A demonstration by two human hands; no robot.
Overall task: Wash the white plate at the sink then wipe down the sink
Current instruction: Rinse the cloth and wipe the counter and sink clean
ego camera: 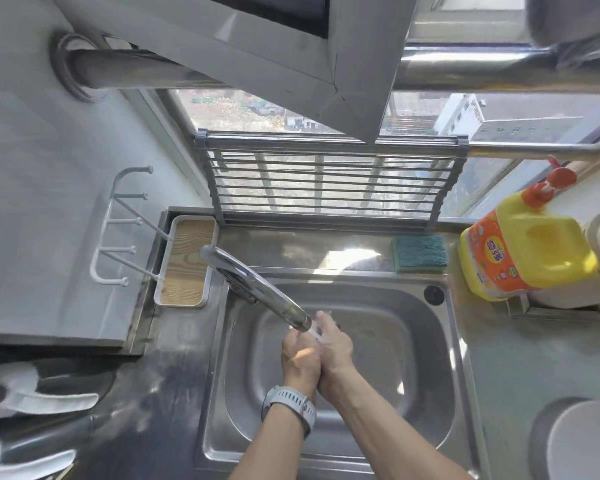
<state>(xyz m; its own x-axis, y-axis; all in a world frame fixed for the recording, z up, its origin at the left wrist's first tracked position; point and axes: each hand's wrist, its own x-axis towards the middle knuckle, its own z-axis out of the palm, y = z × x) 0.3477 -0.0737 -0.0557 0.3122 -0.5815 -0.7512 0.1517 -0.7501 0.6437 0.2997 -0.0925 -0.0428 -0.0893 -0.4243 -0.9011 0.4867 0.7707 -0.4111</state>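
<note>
On the far left, white hooks [118, 226] stick out from the wall. Next to them a small tray [186, 261] with a wood bottom sits on the worktop [174, 386]. The tap [257, 289] reaches from there over the sink [444, 358], and water runs from its tip.

Under the water are both hands, pressed together. The left hand [300, 358], with a grey watch [289, 407] on its wrist, touches the right hand [335, 344]. The fingers look loose and mostly straight, and they hold nothing that I can see. I think the person is rinsing the hands.

Behind the sink lies a green sponge [418, 252]. To its right stands a yellow soap bottle [523, 251] with a red pump.

At the bottom right corner, on the worktop well apart from the hands, is a round white thing. I think it is the white plate [584, 441], but only part of it shows. It is not in the sink, so I cannot tell if it has been washed.

What could go wrong? Wet, slippery hands could let the plate slide and drop. It sits near the edge of the view, so a bump from an elbow could knock it. Water could also splash out onto the worktop.
</note>
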